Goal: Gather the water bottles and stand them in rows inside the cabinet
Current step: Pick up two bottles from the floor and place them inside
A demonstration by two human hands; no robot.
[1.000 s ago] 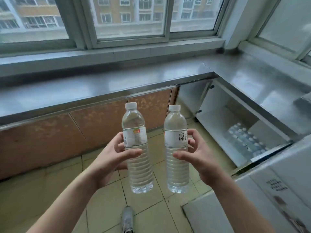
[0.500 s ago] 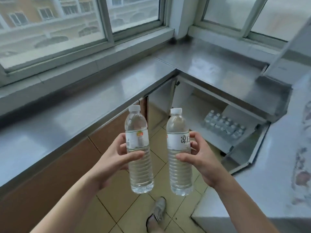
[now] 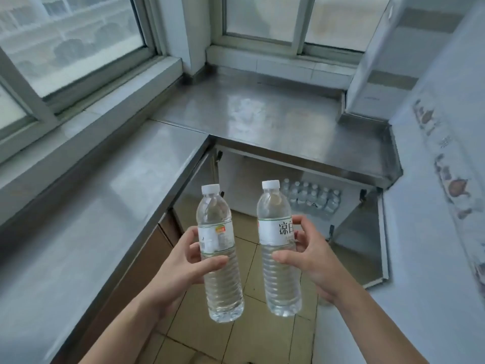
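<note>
Two water bottles are held upright in mid-air before the open cabinet (image 3: pixel 349 232): our left hand (image 3: pixel 181 261) wraps its fingers (image 3: pixel 194 254) and thumb round the left bottle (image 3: pixel 219 248) at the label, and our right hand (image 3: pixel 312 256) grips the right bottle (image 3: pixel 279 245) the same way. Under the steel table (image 3: pixel 275 119), the stored bottles (image 3: pixel 312 197) already stand in rows on the cabinet floor, well apart from the pair we carry. We judge this the carrying step; the next move calls for lowering both bottles under the table edge and standing them beside the existing rows without toppling any.
</note>
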